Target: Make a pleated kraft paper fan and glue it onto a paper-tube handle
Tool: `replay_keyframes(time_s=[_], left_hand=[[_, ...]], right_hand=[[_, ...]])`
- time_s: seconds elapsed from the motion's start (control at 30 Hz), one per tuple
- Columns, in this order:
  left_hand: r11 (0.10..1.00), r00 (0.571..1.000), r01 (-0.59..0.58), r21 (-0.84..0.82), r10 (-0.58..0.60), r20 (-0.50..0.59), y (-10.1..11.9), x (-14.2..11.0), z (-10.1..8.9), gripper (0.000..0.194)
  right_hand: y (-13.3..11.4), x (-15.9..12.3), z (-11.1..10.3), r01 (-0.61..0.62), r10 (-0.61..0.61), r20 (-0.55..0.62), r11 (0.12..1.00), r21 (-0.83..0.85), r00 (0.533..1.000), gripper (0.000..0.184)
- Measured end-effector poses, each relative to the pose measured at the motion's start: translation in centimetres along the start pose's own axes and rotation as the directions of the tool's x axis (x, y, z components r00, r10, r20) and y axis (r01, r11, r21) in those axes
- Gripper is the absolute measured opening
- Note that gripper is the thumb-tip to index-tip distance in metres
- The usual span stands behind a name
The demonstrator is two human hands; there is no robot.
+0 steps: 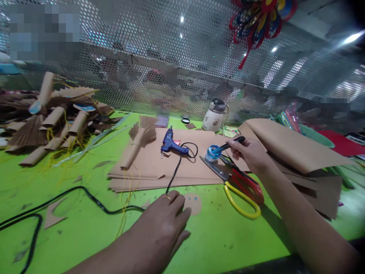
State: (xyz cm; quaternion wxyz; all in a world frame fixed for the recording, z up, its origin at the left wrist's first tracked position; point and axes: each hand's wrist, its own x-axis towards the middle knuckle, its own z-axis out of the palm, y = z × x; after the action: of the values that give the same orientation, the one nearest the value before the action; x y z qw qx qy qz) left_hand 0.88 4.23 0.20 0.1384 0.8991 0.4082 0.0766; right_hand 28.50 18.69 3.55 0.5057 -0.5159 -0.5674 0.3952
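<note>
My right hand (246, 153) grips a black-handled paintbrush (234, 142), fingers closed around it. The brush's blue end dips into a small jar of blue paint (212, 154), which stands on brown paper. My left hand (168, 213) lies on the table with its fingers extended and thumb apart, holding nothing. Its fingertips are at the edge of a round piece of brown paper (193, 204) with small blue dots, and partly cover it. Between the jar and the front of the table rest scissors with yellow handles (242, 203) and a red-handled tool (248, 186).
A blue glue gun (171, 144) with a black cord (94, 198) lies on the stacked brown paper (154, 167). Beside it is a rolled paper figure (135, 146). More figures (54, 116) pile up at left. A white bottle (213, 117) stands behind; folded paper (291, 140) is at right.
</note>
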Motion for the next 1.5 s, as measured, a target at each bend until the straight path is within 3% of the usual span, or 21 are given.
replay_keyframes(time_s=[0.1, 0.33, 0.53, 0.7, 0.9, 1.07, 1.3, 1.5], left_hand=[[1.000, 1.000, 0.000, -0.008, 0.000, -0.013, -0.1, 0.0, 0.2, 0.019], [1.000, 1.000, -0.002, -0.011, 0.002, -0.007, -0.1, -0.1, 0.4, 0.019], [1.000, 0.999, 0.022, 0.001, -0.022, 0.031, 0.1, 0.2, 0.0, 0.020], [1.000, 1.000, 0.009, 0.007, -0.009, 0.003, 0.0, 0.2, 0.1, 0.019], [1.000, 1.000, -0.008, 0.004, 0.008, -0.017, 0.0, 0.2, 0.1, 0.017], [1.000, 1.000, -0.009, 0.001, 0.009, -0.018, -0.1, 0.2, 0.3, 0.017], [1.000, 1.000, -0.003, 0.002, 0.003, 0.004, 0.0, 0.2, 0.0, 0.018], [0.999, 0.997, -0.041, 0.030, 0.043, -0.068, -0.1, 0.1, 0.3, 0.015]], right_hand=[[0.2, 0.5, -0.4, -0.001, 0.010, -0.055, 0.987, 0.162, 0.998, 0.029], [0.4, 0.3, -1.0, 0.016, 0.020, -0.130, 0.963, 0.269, 0.991, 0.030], [1.3, 0.3, -0.9, 0.022, 0.022, -0.164, 0.965, 0.261, 0.986, 0.029], [1.7, 0.0, -0.6, 0.032, -0.004, -0.148, 0.982, 0.188, 0.989, 0.029], [0.9, -1.3, -0.1, 0.081, -0.076, -0.043, 0.989, 0.125, 0.996, 0.022], [0.1, -1.7, -0.6, 0.135, -0.122, -0.096, 0.980, 0.146, 0.988, 0.018], [-0.4, -1.6, -1.7, 0.009, 0.006, -0.043, 0.944, 0.329, 0.999, 0.016], [-1.8, -4.6, -0.8, -0.151, 0.137, 0.066, 0.937, 0.316, 0.988, 0.015]])
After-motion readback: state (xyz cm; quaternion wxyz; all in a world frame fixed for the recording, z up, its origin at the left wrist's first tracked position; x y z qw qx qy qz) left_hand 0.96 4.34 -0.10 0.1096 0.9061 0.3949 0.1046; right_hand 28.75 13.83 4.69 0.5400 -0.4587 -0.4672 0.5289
